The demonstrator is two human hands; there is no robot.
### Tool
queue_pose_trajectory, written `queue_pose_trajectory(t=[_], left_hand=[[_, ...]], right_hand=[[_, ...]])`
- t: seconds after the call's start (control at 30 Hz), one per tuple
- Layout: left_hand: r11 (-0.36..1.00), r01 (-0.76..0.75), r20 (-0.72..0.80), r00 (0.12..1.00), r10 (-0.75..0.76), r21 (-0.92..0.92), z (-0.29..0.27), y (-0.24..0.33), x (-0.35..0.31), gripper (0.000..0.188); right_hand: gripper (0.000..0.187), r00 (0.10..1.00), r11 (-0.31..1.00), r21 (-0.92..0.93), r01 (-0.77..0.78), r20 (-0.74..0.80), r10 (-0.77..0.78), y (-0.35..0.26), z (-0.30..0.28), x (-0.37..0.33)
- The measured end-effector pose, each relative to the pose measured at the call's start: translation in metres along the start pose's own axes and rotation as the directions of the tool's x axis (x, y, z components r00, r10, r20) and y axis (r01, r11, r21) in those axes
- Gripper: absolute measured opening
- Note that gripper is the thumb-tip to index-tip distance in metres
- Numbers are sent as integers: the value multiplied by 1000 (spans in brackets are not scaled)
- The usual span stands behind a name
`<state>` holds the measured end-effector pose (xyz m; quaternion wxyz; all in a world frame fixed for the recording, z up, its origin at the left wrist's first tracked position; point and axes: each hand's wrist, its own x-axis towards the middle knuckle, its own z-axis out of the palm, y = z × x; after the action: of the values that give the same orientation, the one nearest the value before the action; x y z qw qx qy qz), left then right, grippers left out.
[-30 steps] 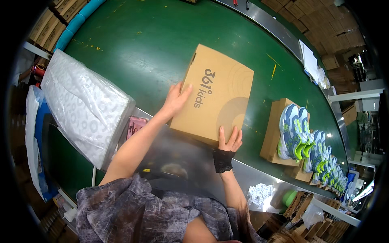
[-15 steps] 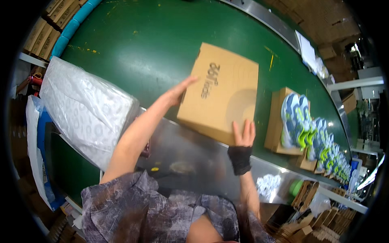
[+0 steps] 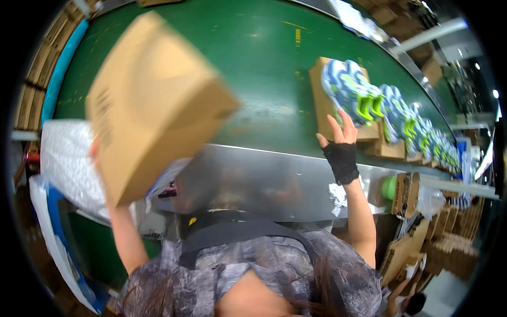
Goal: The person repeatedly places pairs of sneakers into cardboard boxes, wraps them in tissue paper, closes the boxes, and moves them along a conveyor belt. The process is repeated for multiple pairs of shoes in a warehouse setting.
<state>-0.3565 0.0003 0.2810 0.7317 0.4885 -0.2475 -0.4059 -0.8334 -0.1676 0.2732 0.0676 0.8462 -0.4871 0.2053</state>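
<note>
Green worktop runs past stacked cartons, left grip apparently grasping a box, right grip spread empty.

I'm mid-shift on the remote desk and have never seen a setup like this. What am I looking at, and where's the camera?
There is no machine: these are a person's own two hands. The view comes from a wide fisheye camera on the person's head, looking down, so straight edges bend near the rim. The left hand, mostly hidden, holds a tilted cardboard box, which looks blurred. The right hand, with a black wrist covering, holds nothing; it is near the closest shoes, though I can't tell whether it touches them. On the green surface, the row of shoes sits on more boxes. A white wrapped bundle lies at left.
</note>
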Motion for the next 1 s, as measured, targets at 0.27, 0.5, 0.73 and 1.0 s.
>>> queue_pose_trajectory(t=[0.27,0.5,0.73,1.0], left_hand=[[930,-354,-787,599,148,-94,-89,63,-170,60],[945,59,-657,705,-268,-322,-112,-1,-184,84],[738,-57,-79,986,149,673,47,-99,-89,42],[464,-490,649,703,-290,738,233,-194,-93,52]], right_hand=[[64,959,928,-355,-116,203,198,133,-10,12],[67,861,912,115,-394,392,323,160,-13,34],[46,920,890,402,217,220,-323,44,-38,-16],[40,696,753,467,463,335,-635,-53,4,-98]])
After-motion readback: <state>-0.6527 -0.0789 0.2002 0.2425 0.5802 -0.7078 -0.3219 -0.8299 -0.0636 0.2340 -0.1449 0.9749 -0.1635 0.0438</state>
